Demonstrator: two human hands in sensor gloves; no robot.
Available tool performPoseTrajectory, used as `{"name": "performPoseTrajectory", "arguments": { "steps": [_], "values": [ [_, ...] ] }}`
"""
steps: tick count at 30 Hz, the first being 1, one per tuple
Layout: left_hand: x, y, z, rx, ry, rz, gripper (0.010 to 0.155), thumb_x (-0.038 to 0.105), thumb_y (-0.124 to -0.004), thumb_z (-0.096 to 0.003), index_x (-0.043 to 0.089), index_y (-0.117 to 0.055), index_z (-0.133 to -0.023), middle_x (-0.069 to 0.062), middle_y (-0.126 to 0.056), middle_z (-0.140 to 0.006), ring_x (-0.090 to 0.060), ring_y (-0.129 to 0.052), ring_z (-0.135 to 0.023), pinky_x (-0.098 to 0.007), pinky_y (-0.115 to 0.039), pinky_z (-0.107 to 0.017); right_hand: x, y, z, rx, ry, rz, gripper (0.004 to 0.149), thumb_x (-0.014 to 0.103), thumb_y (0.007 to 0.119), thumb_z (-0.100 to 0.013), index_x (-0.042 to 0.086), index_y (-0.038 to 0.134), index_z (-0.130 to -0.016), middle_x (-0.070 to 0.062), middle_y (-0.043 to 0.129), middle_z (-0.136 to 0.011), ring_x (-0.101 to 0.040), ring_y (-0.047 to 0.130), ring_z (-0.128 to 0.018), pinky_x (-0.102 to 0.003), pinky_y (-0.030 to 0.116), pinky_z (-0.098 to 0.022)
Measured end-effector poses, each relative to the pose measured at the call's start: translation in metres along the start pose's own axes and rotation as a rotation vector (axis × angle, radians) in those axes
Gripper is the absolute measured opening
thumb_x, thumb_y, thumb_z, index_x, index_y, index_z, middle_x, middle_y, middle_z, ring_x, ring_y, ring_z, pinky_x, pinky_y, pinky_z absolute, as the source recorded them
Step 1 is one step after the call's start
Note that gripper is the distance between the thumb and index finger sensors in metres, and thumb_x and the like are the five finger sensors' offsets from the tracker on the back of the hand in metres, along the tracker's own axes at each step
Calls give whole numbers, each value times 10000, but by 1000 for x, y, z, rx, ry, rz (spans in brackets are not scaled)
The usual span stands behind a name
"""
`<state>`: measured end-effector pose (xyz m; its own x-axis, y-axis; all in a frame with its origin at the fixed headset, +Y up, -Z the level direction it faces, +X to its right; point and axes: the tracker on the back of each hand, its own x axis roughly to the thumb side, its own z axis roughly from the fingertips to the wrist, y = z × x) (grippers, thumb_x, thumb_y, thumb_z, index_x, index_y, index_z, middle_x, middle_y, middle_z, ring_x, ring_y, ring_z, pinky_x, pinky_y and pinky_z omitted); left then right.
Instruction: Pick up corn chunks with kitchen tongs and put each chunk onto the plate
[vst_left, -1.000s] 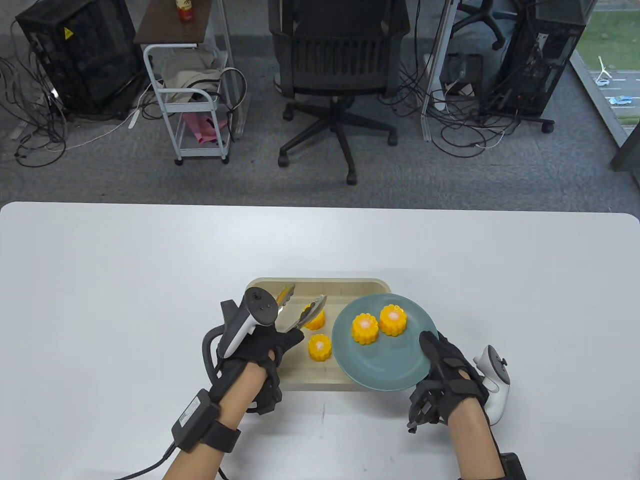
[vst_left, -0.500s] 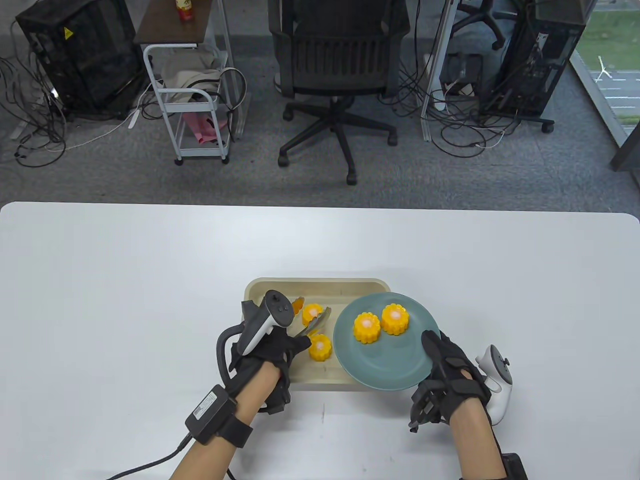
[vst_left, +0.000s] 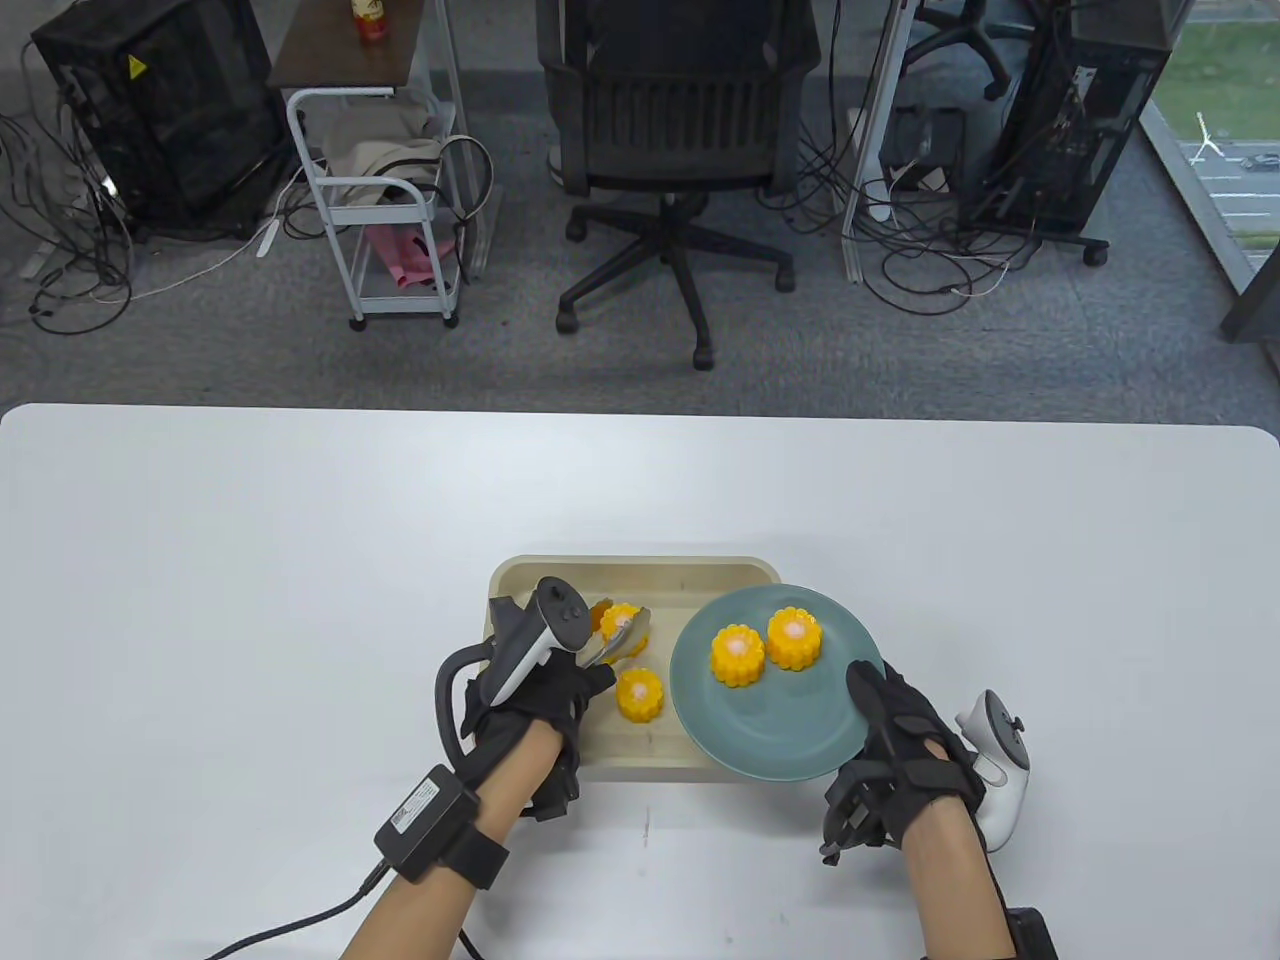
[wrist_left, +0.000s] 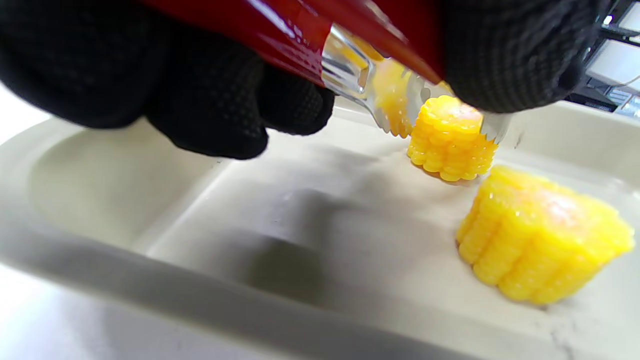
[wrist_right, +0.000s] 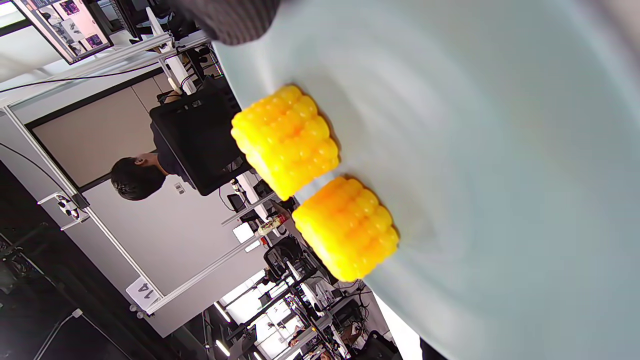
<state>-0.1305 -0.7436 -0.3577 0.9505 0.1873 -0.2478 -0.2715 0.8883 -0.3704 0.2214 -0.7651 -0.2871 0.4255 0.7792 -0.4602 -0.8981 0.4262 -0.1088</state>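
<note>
My left hand (vst_left: 545, 690) grips red-handled kitchen tongs (vst_left: 615, 645) whose metal tips close around a corn chunk (vst_left: 622, 624) at the back of the beige tray (vst_left: 640, 575). In the left wrist view that chunk (wrist_left: 450, 140) sits clamped between the tong tips (wrist_left: 385, 107). A second chunk (vst_left: 640, 694) (wrist_left: 542, 240) lies nearer on the tray. My right hand (vst_left: 895, 755) holds the rim of a blue-green plate (vst_left: 775, 740) that overlaps the tray's right end. Two corn chunks (vst_left: 738, 655) (vst_left: 795, 639) rest on the plate, also seen as chunks (wrist_right: 285, 140) (wrist_right: 347, 227) in the right wrist view.
The white table (vst_left: 300, 560) spreads wide on both sides and behind the tray. Beyond its far edge stand an office chair (vst_left: 675, 160), a wheeled cart (vst_left: 380, 200) and computer cases on the floor.
My left hand moved right and toward the tray; the tongs dropped over the rear corn chunk and closed on it. The plate drifted slightly right with my right hand.
</note>
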Motion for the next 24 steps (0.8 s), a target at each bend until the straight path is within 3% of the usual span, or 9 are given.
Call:
{"name": "performPoseTrajectory", "arguments": {
  "steps": [5, 10, 17, 24],
  "values": [
    [-10, 11, 6, 3, -16, 68, 777, 649, -730, -436, 272, -586, -1099, -118, -890, -844, -303, -1034, -388, -498, -894, -256, -1, -1, 0, -3, 8, 5, 527, 327, 622, -527, 183, 505, -1021, -144, 724, -1038, -309, 899, -860, -404, 885, -577],
    [-18, 29, 27, 37, -67, 130, 781, 652, -735, -433, 273, -587, -1099, -113, -891, -842, -299, -1036, -384, -495, -895, -253, -2, -1, -1, -2, 18, -9, 528, 328, 621, -527, 189, 501, -1021, -142, 721, -1040, -307, 894, -865, -401, 884, -580],
    [-11, 67, 70, 138, -194, 218, 782, 653, -732, -436, 273, -582, -1103, -111, -890, -843, -300, -1034, -383, -495, -893, -251, -3, 0, -1, -12, 19, -3, 528, 331, 620, -527, 193, 499, -1022, -139, 717, -1042, -302, 893, -868, -401, 882, -584],
    [15, 82, 123, 202, -395, 233, 771, 663, -722, -440, 291, -582, -1101, -107, -891, -846, -297, -1035, -385, -492, -894, -252, -5, -1, -4, -19, 30, 7, 529, 334, 619, -527, 195, 496, -1023, -136, 716, -1044, -301, 890, -871, -398, 881, -585]
  ]
}}
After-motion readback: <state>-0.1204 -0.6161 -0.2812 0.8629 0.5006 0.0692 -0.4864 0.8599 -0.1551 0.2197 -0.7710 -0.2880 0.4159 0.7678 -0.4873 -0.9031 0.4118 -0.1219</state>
